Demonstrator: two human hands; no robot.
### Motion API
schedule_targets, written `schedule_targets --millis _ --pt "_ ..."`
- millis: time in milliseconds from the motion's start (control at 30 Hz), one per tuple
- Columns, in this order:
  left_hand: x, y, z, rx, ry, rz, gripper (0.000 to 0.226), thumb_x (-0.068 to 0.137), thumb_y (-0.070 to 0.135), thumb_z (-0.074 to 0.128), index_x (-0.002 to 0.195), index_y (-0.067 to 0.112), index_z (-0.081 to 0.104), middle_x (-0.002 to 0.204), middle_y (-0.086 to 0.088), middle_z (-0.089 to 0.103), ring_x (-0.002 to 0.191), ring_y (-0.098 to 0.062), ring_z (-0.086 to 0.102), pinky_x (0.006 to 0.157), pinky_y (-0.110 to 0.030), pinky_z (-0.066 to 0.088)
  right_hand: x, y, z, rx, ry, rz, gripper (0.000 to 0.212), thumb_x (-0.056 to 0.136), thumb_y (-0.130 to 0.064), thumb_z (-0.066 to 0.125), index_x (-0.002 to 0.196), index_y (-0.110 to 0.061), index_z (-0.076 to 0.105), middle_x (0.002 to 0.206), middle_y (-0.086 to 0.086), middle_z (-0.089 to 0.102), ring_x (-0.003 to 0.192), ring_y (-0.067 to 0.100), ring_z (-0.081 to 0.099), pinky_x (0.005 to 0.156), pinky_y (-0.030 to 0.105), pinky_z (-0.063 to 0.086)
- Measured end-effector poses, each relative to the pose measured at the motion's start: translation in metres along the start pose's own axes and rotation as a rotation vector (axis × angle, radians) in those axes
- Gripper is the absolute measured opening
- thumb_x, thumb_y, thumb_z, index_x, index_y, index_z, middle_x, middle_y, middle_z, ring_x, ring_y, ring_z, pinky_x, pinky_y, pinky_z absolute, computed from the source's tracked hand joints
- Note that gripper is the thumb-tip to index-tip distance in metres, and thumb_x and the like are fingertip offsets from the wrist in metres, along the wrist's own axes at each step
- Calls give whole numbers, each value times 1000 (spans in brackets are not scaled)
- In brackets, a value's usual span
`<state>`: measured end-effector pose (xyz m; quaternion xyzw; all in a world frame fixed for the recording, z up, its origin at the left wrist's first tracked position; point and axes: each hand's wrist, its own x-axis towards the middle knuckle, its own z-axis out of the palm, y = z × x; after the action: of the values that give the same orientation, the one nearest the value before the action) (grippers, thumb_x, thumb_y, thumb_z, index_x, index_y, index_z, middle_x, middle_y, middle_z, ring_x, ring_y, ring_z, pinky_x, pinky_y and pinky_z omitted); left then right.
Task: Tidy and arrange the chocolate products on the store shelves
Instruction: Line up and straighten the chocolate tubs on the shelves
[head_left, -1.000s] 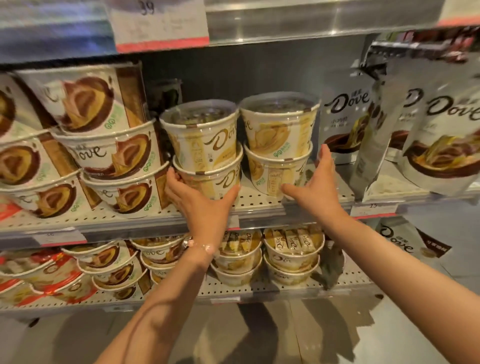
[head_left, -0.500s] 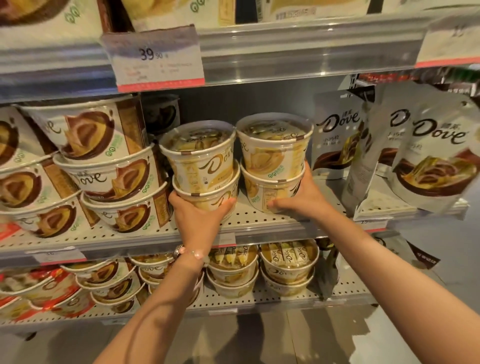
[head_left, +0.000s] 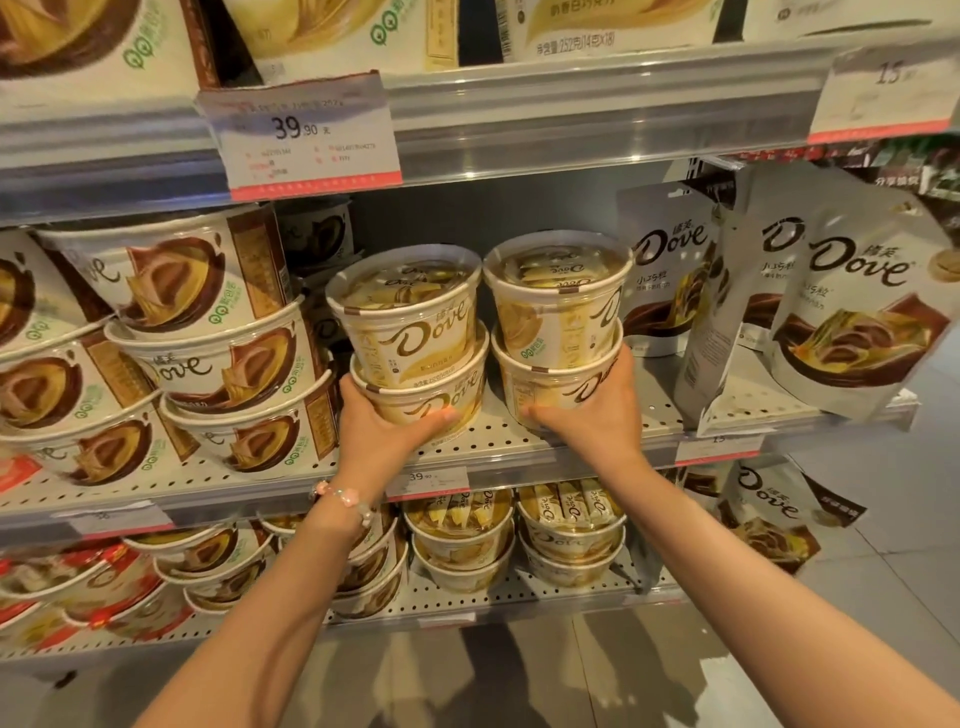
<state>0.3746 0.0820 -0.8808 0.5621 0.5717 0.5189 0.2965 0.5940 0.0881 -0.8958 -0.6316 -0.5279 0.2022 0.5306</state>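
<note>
Hands clamp two stacks of cream Dove tubs on the middle shelf (head_left: 519, 457): the left hand (head_left: 382, 436) grips the bottom tub of the left stack (head_left: 415, 343), the right hand (head_left: 597, 415) grips the bottom tub of the right stack (head_left: 561, 327), and the stacks stand just beside each other. Clear lids show wrapped chocolates inside the top tubs. Left of them lie tilted brown-swirl Dove tubs (head_left: 208, 353); right stand Dove pouches (head_left: 862, 322). A price tag (head_left: 306, 135) above reads 39.90. On the lower shelf, more tubs (head_left: 569, 530) hold Dove sticks.
</note>
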Motion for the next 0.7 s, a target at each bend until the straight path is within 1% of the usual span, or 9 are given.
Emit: schedule_targets --millis 133,233,333,400,467,500,567,600,700 --pt "10 -6 -3 -24 -61 -20 112 48 32 90 138 23 25 135 5 45 120 -11 46 105 -32 36 -9 -2 10 9 86 12 121 47 -35 88 144 -21 17 143 3 39 132 22 38 108 45 38" --pt "11 -7 -4 -57 -96 -50 122 40 40 92 141 24 24 138 5 46 124 -12 46 108 -38 36 -11 -5 11 6 109 0 123 49 -33 89 146 -19 15 146 5 35 135 22 34 111 44 34" --pt "6 -8 0 -52 -61 -55 123 45 40 91 144 23 21 141 4 43 127 -13 43 110 -41 35 -5 1 -5 4 -20 -16 127 47 -35 91 147 -17 14 147 5 33 136 21 31 113 41 30" --pt "-2 -8 8 5 52 -38 125 50 37 90 147 21 11 148 0 32 134 -17 33 113 -43 28 2 7 -19 31 -120 2 134 41 -42 90 148 -21 12 149 5 30 138 22 30 113 47 31" --pt "-8 -6 19 86 176 -23 133 49 39 90 148 16 4 151 -6 19 140 -21 19 116 -42 19 10 11 -29 24 -186 60 140 42 -40 91 150 -23 3 155 5 21 142 23 22 114 50 26" --pt "-10 -4 23 115 222 -17 135 47 40 90 147 14 3 151 -8 16 141 -23 16 116 -41 18 12 11 -31 24 -219 74 143 42 -39 92 150 -24 -1 156 4 17 143 23 19 115 50 24" --pt "-10 0 30 136 275 -27 137 45 43 90 146 11 5 149 -10 17 140 -25 17 115 -38 18 16 6 -32 69 -304 44 148 37 -42 92 149 -31 -5 155 1 19 142 22 21 113 53 27" --pt "-9 1 32 135 288 -33 137 44 43 91 146 11 6 148 -10 19 139 -25 19 113 -36 19 18 3 -32 88 -339 35 149 38 -40 93 148 -32 -7 154 1 21 141 22 24 112 53 29" --pt "-7 2 34 134 303 -36 134 45 44 90 145 8 9 148 -9 23 138 -24 24 111 -33 21 25 2 -31 114 -385 26 146 49 -22 93 148 -19 -14 153 3 21 141 19 23 117 42 21"
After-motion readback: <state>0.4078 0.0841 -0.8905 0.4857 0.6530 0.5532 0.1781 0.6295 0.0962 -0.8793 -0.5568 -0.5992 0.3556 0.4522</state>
